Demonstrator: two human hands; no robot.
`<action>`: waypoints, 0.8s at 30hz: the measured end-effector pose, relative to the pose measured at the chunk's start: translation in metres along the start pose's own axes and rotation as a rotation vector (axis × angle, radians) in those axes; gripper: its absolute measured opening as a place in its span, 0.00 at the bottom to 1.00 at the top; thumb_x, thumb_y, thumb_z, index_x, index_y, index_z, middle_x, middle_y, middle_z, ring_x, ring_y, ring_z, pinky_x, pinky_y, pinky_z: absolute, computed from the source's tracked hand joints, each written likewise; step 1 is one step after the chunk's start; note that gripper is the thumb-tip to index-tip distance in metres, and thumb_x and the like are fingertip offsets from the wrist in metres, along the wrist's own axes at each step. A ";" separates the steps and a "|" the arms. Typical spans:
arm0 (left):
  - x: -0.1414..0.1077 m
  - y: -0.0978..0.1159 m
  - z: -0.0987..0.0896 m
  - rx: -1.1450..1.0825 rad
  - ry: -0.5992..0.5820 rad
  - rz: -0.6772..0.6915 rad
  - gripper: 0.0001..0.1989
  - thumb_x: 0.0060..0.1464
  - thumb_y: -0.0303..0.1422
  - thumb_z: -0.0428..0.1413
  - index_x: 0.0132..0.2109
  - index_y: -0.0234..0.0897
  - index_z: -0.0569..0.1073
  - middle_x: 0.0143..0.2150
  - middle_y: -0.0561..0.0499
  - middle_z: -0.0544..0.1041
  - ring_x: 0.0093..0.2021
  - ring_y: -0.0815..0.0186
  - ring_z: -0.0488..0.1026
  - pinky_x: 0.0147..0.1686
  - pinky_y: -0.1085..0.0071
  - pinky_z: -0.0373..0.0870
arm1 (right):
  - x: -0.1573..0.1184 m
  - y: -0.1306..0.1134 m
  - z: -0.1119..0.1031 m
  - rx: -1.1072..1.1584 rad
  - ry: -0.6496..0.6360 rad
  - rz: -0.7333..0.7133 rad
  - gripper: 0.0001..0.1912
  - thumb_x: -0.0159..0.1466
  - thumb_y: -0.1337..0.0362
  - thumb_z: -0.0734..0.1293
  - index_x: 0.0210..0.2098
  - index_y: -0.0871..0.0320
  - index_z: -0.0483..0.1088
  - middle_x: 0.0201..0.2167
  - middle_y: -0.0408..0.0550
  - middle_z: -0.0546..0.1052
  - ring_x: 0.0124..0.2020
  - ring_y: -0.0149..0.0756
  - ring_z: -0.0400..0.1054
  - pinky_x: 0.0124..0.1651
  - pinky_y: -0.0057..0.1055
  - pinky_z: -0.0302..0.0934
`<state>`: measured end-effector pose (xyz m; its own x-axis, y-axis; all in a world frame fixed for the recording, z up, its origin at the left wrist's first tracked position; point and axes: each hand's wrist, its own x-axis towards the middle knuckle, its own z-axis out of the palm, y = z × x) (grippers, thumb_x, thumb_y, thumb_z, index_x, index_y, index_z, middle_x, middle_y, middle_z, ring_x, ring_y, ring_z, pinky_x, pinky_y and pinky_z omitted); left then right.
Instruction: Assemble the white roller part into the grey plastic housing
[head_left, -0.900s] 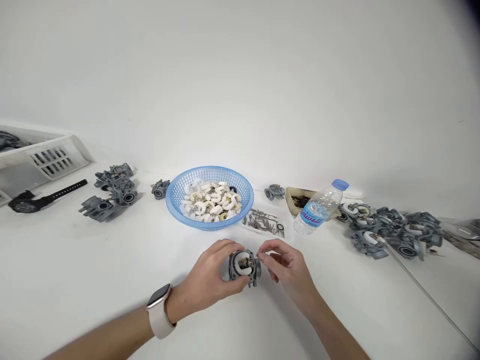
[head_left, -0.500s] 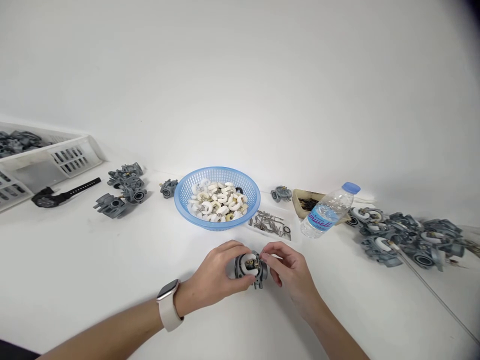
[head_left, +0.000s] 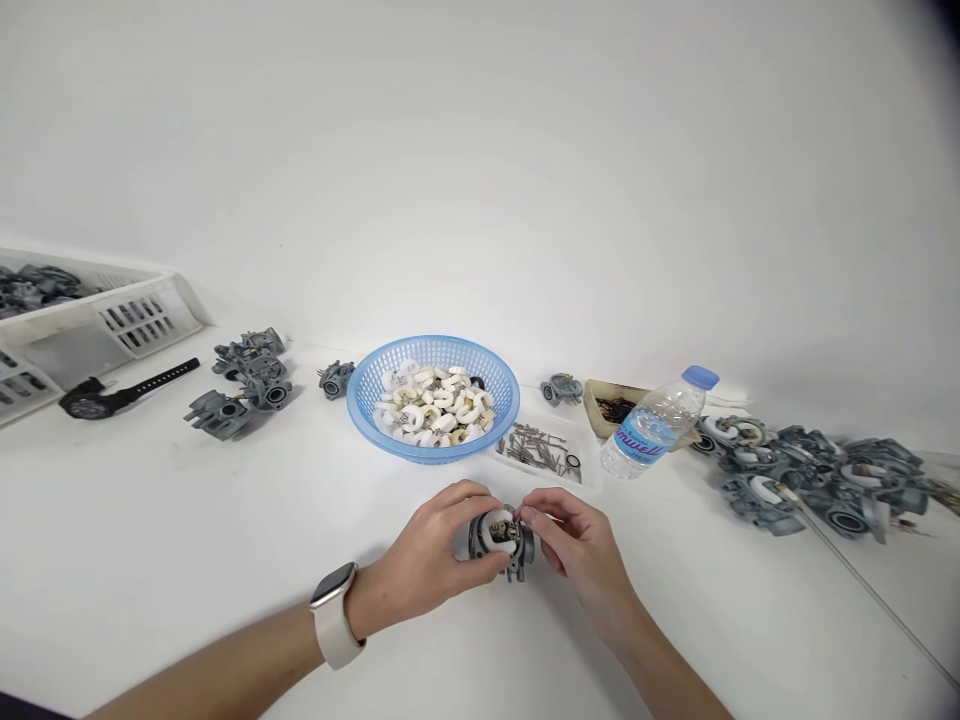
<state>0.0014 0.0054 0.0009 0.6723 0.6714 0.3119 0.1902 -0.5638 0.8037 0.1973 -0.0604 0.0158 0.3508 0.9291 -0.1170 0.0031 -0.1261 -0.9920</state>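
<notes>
Behind both hands (head_left: 495, 550), basket (head_left: 375, 372) of white floats (head_left: 433, 405)

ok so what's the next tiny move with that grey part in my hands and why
Probably press the small piece at the right hand's fingertips down into the grey carburetor body. The left hand already steadies the body on the table with its open side up, a white float sits inside, and the fingertips are right at its rim. What they pinch is too small to tell.
</notes>
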 end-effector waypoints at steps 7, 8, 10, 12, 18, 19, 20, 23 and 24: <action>0.000 0.002 -0.002 0.007 0.013 0.021 0.19 0.58 0.32 0.65 0.56 0.42 0.76 0.54 0.47 0.76 0.52 0.58 0.76 0.54 0.62 0.75 | 0.002 0.004 -0.003 0.006 -0.042 0.030 0.23 0.53 0.45 0.78 0.35 0.59 0.80 0.24 0.46 0.76 0.17 0.25 0.52 0.20 0.26 0.42; -0.001 0.003 -0.002 0.005 0.016 0.024 0.19 0.58 0.32 0.65 0.56 0.42 0.76 0.54 0.47 0.76 0.52 0.57 0.76 0.54 0.62 0.75 | 0.003 0.004 -0.004 0.004 -0.055 0.039 0.23 0.52 0.45 0.79 0.34 0.59 0.80 0.24 0.46 0.76 0.17 0.25 0.52 0.20 0.26 0.42; -0.001 0.003 -0.002 0.001 0.023 0.028 0.19 0.58 0.32 0.64 0.56 0.42 0.76 0.53 0.47 0.76 0.52 0.57 0.75 0.53 0.62 0.74 | 0.004 0.005 -0.005 0.003 -0.066 0.049 0.24 0.52 0.45 0.79 0.35 0.59 0.80 0.25 0.46 0.77 0.17 0.25 0.53 0.20 0.26 0.42; -0.002 0.004 -0.002 -0.005 0.034 0.033 0.19 0.57 0.32 0.64 0.56 0.42 0.76 0.53 0.46 0.76 0.52 0.57 0.75 0.53 0.61 0.74 | 0.004 0.006 -0.006 0.004 -0.059 0.046 0.24 0.53 0.45 0.79 0.37 0.59 0.80 0.25 0.46 0.77 0.17 0.25 0.53 0.20 0.26 0.43; -0.003 0.004 -0.001 -0.005 0.122 0.062 0.18 0.54 0.29 0.64 0.53 0.40 0.76 0.51 0.46 0.76 0.50 0.57 0.76 0.51 0.61 0.74 | 0.003 0.007 -0.003 -0.002 -0.036 0.032 0.23 0.53 0.46 0.79 0.35 0.60 0.81 0.23 0.45 0.75 0.18 0.25 0.53 0.21 0.27 0.43; -0.003 0.004 -0.001 0.001 0.138 0.069 0.18 0.54 0.29 0.64 0.52 0.40 0.76 0.50 0.46 0.77 0.49 0.57 0.76 0.51 0.61 0.74 | 0.003 0.007 -0.003 0.005 -0.026 0.030 0.23 0.53 0.46 0.79 0.35 0.59 0.81 0.23 0.46 0.76 0.18 0.25 0.53 0.21 0.27 0.43; -0.003 0.004 -0.001 0.007 0.153 0.077 0.18 0.54 0.29 0.64 0.52 0.40 0.76 0.50 0.46 0.77 0.49 0.57 0.76 0.50 0.61 0.74 | 0.002 0.006 -0.002 0.011 -0.017 0.029 0.22 0.53 0.47 0.79 0.35 0.59 0.81 0.24 0.46 0.77 0.18 0.25 0.53 0.21 0.27 0.43; -0.002 0.005 -0.002 0.021 0.197 0.103 0.17 0.55 0.30 0.64 0.52 0.40 0.76 0.49 0.46 0.77 0.48 0.57 0.76 0.49 0.61 0.74 | 0.001 0.005 -0.001 0.016 -0.018 0.041 0.21 0.52 0.48 0.78 0.35 0.59 0.82 0.27 0.49 0.80 0.18 0.25 0.53 0.20 0.27 0.43; -0.002 0.006 -0.003 0.024 0.208 0.110 0.17 0.55 0.30 0.64 0.52 0.40 0.76 0.48 0.45 0.77 0.48 0.57 0.76 0.49 0.62 0.74 | 0.001 0.004 -0.001 0.013 -0.023 0.045 0.20 0.53 0.48 0.78 0.35 0.59 0.82 0.27 0.49 0.80 0.18 0.26 0.53 0.20 0.27 0.43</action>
<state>-0.0005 0.0021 0.0063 0.5282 0.6888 0.4965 0.1428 -0.6485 0.7477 0.1983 -0.0602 0.0114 0.3292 0.9303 -0.1620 -0.0244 -0.1631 -0.9863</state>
